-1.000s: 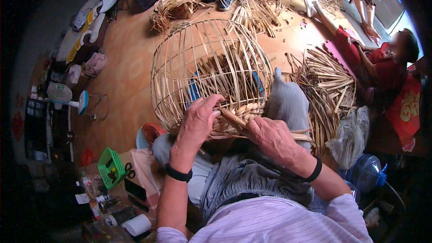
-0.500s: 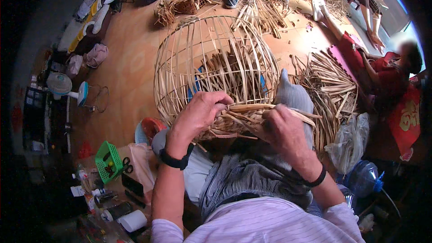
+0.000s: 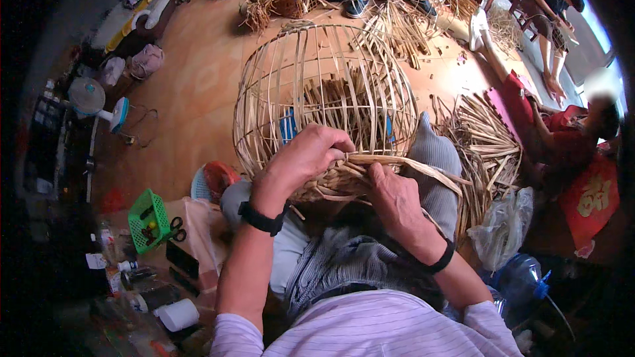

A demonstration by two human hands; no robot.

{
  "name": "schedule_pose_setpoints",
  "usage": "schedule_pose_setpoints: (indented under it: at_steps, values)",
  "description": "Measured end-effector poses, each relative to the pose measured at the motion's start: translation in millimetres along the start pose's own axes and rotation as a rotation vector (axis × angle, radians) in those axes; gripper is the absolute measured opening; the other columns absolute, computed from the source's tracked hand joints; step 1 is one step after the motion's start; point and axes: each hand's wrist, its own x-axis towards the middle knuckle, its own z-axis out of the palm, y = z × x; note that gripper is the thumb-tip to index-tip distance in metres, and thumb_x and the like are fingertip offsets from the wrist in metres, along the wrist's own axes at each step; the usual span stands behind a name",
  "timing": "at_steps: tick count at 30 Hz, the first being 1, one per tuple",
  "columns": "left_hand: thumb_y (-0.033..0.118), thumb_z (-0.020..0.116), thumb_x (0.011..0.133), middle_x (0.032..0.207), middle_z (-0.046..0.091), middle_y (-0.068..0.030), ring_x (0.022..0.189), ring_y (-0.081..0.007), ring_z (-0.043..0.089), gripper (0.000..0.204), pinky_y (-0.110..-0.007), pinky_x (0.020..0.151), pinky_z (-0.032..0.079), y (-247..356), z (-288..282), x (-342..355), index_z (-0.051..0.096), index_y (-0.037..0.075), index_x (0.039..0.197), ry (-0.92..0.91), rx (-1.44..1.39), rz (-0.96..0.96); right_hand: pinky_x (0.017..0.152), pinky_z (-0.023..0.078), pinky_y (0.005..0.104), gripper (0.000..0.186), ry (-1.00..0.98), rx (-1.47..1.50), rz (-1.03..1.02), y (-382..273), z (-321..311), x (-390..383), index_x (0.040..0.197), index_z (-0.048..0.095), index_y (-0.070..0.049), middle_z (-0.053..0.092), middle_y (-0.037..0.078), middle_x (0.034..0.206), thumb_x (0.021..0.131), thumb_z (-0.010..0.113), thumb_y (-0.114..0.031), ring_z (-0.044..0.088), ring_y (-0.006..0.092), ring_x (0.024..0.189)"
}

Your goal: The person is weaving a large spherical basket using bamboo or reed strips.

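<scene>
A round open-work basket [image 3: 305, 69] of thin pale strips lies between my knees. Its near edge [image 3: 344, 182] is packed with plaited dried straw. My left hand [image 3: 309, 155] is closed at the left of this edge, fingertips pinching a straw strand. From those fingers a long bundle of straw strands [image 3: 417, 164] runs right, across my raised knee. My right hand [image 3: 395, 198] is closed against the plaited edge just below the bundle, its thumb on top; its other fingers are mostly hidden. Through the ribs, short dark straw pieces [image 3: 334, 92] show.
Straw heaps [image 3: 486, 139] lie right of my knee and beyond the basket. A green plastic basket [image 3: 147, 221], scissors [image 3: 177, 229] and a white cup [image 3: 178, 315] are at the left. At right are a clear bag [image 3: 503, 225] and a water jug [image 3: 519, 277]. Other people sit around the far and right sides.
My right hand has moved left, from the strands near my knee to the plaited edge closer to my left hand. My left hand keeps its pinch. The view has shifted slightly.
</scene>
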Motion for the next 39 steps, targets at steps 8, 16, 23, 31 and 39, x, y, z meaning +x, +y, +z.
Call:
schedule_pose_setpoints:
  at_steps: [8, 16, 23, 31, 39]
  values:
    - [0.003, 0.075, 0.092, 0.100, 0.079, -0.0181, 0.096, -0.0275, 0.079, 0.022, -0.039, 0.087, 0.059, -3, 1, -1, 0.076, -0.002, 0.114, 0.001, -0.101, -0.004, 0.063, 0.057, 0.0490, 0.018, 0.011, -0.075, -0.104, -19, -32, -6, 0.110, 0.057, -0.004, 0.065, 0.016, 0.090, 0.094, 0.064, -0.007, 0.074, 0.0365, 0.081]
    - [0.000, 0.076, 0.090, 0.099, 0.079, -0.0183, 0.095, -0.0248, 0.078, 0.023, -0.038, 0.086, 0.059, -5, 7, 1, 0.075, -0.002, 0.113, 0.020, -0.096, -0.006, 0.063, 0.056, 0.0474, 0.016, 0.009, -0.101, -0.271, -48, -44, -6, 0.111, 0.060, -0.009, 0.062, 0.010, 0.089, 0.096, 0.064, -0.014, 0.072, 0.0323, 0.075]
    - [0.005, 0.076, 0.092, 0.099, 0.078, -0.0215, 0.095, -0.0336, 0.078, 0.019, -0.041, 0.086, 0.059, -6, -1, 0, 0.076, -0.002, 0.109, -0.007, -0.050, 0.028, 0.063, 0.053, 0.0529, 0.024, 0.049, 0.052, -0.093, 27, -51, 59, 0.093, 0.066, -0.006, 0.068, 0.020, 0.075, 0.100, 0.071, -0.028, 0.070, 0.0446, 0.074]
    - [0.014, 0.079, 0.093, 0.099, 0.077, -0.0213, 0.094, -0.0406, 0.075, 0.020, -0.046, 0.084, 0.058, 24, 33, -15, 0.076, 0.000, 0.107, 0.259, 0.050, -0.135, 0.068, 0.054, 0.0493, 0.027, 0.281, -0.017, -0.064, 39, -45, 51, 0.101, 0.066, -0.006, 0.068, 0.017, 0.091, 0.093, 0.081, -0.027, 0.069, 0.0416, 0.081]
    - [0.011, 0.084, 0.089, 0.101, 0.078, -0.0161, 0.096, -0.0371, 0.075, 0.020, -0.044, 0.085, 0.058, 8, 71, -18, 0.075, 0.003, 0.105, 0.566, 0.055, -0.050, 0.073, 0.056, 0.0398, 0.028, 0.241, 0.370, 0.034, 12, -48, 3, 0.117, 0.069, -0.001, 0.069, 0.011, 0.098, 0.096, 0.081, -0.014, 0.068, 0.0256, 0.084]
